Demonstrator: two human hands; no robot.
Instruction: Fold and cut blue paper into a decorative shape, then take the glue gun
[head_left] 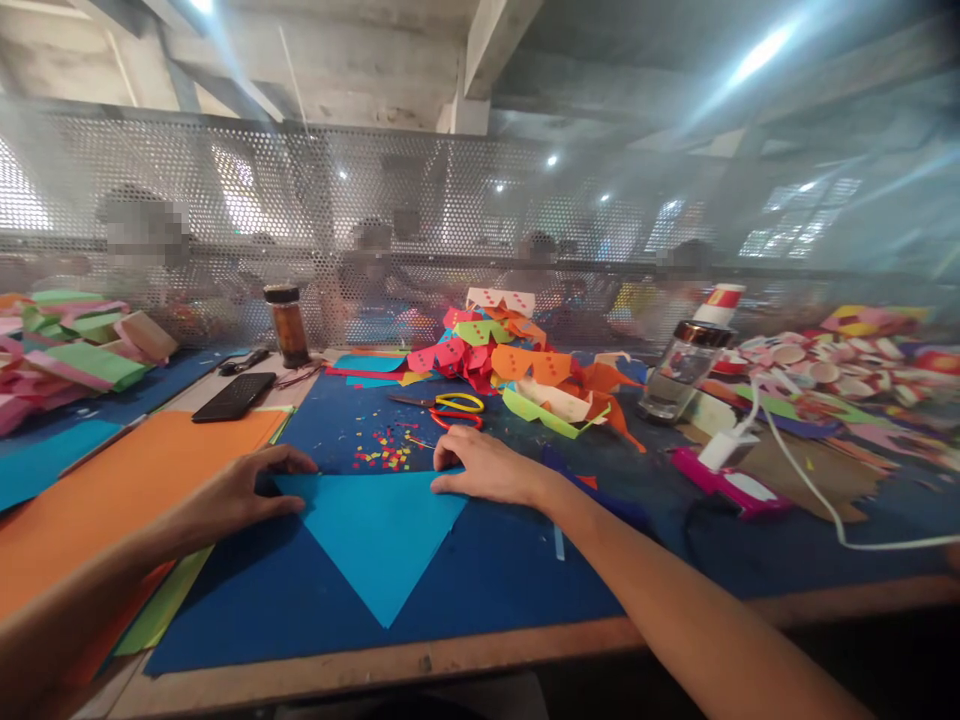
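Observation:
A blue sheet of paper (382, 535), folded into a triangle, lies on the dark blue mat with its point toward me. My left hand (270, 485) grips its left corner, thumb on the near side and fingers at the far edge. Near the right corner, my right hand (484, 468) holds the top edge between thumb and curled fingers. Just beyond the paper are scissors (450, 405) with yellow and red handles. Small red and yellow paper bits (386, 450) are scattered between the scissors and the paper.
Orange paper sheets (180, 445) and a black phone (234, 397) are at left, with a jar of brown liquid (289, 325) behind. Folded coloured paper pieces (525, 360) are heaped ahead. At right stand a glass bottle (675, 375) and a pink power strip (731, 482) with a white cable.

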